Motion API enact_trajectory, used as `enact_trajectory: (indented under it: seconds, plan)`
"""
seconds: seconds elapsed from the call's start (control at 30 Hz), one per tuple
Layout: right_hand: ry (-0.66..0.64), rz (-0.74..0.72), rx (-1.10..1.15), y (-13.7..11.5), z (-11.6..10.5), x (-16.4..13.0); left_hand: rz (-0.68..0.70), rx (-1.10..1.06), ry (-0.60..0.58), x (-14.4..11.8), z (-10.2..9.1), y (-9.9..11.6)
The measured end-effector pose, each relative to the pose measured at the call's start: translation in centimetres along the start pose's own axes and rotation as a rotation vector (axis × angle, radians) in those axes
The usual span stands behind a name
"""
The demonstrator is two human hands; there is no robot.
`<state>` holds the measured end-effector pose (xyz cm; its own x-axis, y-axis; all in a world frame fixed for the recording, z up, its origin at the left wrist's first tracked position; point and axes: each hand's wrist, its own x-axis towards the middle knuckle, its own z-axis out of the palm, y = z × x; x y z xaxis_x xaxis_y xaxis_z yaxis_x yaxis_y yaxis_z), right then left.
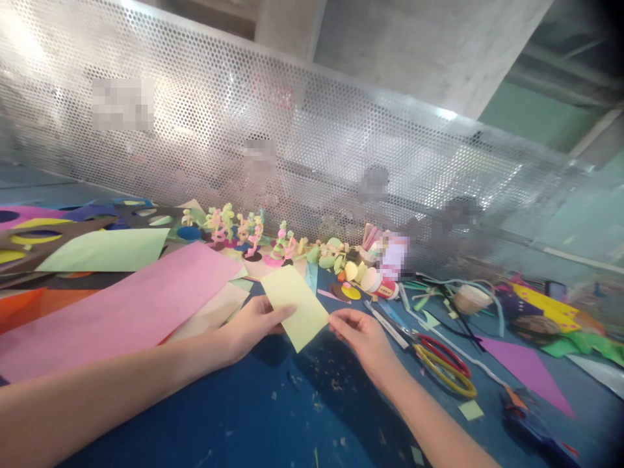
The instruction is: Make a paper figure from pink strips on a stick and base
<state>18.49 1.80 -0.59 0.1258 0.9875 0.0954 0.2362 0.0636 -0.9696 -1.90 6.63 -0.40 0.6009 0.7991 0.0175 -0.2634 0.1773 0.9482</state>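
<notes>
A pale yellow-green sheet of paper (299,302) is held up above the blue table between both hands. My left hand (258,323) grips its left side, thumb on top and fingers underneath. At the sheet's right corner, my right hand (363,338) pinches the edge between thumb and fingers. Scissors with red and yellow handles (446,364) lie to the right of my right hand. A long pink paper sheet (131,305) stretches out beside my left forearm.
Small paper figures (251,234) stand along the back. A white-and-red glue tub (379,284) lies on its side. Purple paper (526,370) and a dark blue tool (531,426) are at right. Behind the table rises a perforated metal screen (312,156). Paper scraps dot the tabletop (234,409).
</notes>
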Motion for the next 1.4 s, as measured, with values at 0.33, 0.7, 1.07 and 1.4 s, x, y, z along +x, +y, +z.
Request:
enact_trajectory:
  seconds: [0.33, 0.7, 1.07, 1.4]
  plan:
    - [0.007, 0.067, 0.215, -0.5, 0.1, -0.3, 0.042, -0.003, 0.036, 0.0, 0.0, -0.2]
    - [-0.095, 0.126, 0.279, -1.1, 0.3, -0.7, 0.033, -0.020, 0.067, 0.0, 0.1, -0.1]
    - [-0.094, 0.074, 0.132, -0.7, 0.2, -0.4, 0.020, 0.024, 0.048, 0.0, 0.0, -0.2]
    - [-0.064, 0.072, 0.182, -0.8, -0.2, -0.3, 0.035, 0.053, 0.057, -0.1, 0.0, 0.0]
